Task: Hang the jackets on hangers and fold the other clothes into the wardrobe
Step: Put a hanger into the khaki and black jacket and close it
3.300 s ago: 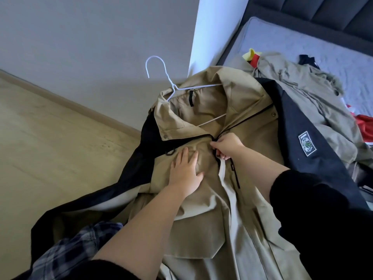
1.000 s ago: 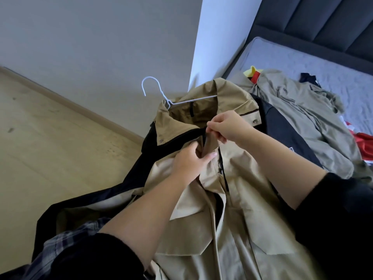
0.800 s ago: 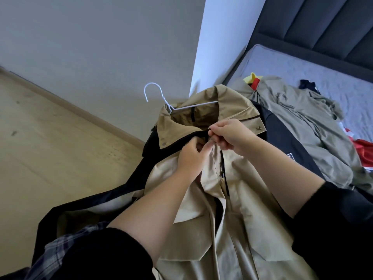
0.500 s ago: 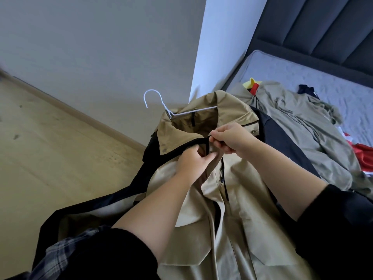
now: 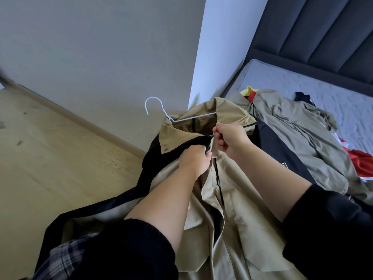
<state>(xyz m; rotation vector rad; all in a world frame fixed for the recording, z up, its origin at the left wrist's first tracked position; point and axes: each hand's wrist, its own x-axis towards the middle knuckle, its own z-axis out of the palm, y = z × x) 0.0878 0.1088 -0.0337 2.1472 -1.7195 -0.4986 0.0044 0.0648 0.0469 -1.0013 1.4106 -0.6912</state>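
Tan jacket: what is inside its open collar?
A white wire hanger sits inside the tan jacket, hook poking out, beside a dark loop tab. Its shoulders and lower bar are covered by fabric.

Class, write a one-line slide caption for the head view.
Left hand and right hand pinch the front of a tan jacket on a white hanger, beside a clothes-strewn bed.

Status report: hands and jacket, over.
Left hand, right hand: both pinching tan jacket front at collar. Jacket on white wire hanger. Olive garment beside, not blocking.
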